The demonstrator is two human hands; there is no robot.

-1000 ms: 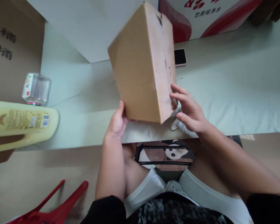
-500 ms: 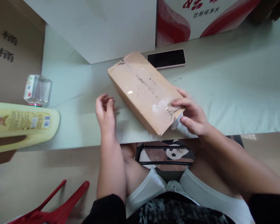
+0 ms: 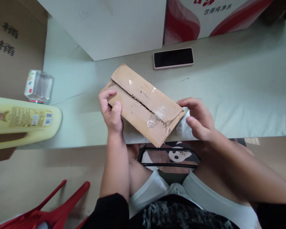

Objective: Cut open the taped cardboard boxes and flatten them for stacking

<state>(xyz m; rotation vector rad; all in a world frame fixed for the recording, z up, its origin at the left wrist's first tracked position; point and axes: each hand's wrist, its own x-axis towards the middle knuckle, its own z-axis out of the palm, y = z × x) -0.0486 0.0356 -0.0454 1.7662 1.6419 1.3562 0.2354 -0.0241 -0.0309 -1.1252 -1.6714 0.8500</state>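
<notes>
A brown cardboard box [image 3: 143, 105] lies at a slant in front of me, its taped top seam split into a dark gap along its length. My left hand [image 3: 112, 111] grips its left end, thumb on top and fingers at the far edge. By the box's right corner is my right hand [image 3: 197, 119], its thumb and fingers apart; the fingertips reach the box's edge, and I cannot tell whether they touch it. A crumpled whitish plastic-looking thing [image 3: 184, 127] lies between that corner and my right hand, partly hidden.
Behind the box are a black-screened phone [image 3: 173, 58], a large white box [image 3: 124, 28] and a red-and-white carton [image 3: 205, 24]. At left lie a clear bottle [image 3: 41, 86] and a yellow jug [image 3: 38, 124]. A red stool [image 3: 59, 203] stands below the table's front edge.
My left hand has moved onto the box's left end and grips it. The box has tilted and come nearer, showing its split seam. My right hand has loosened from its right end.
</notes>
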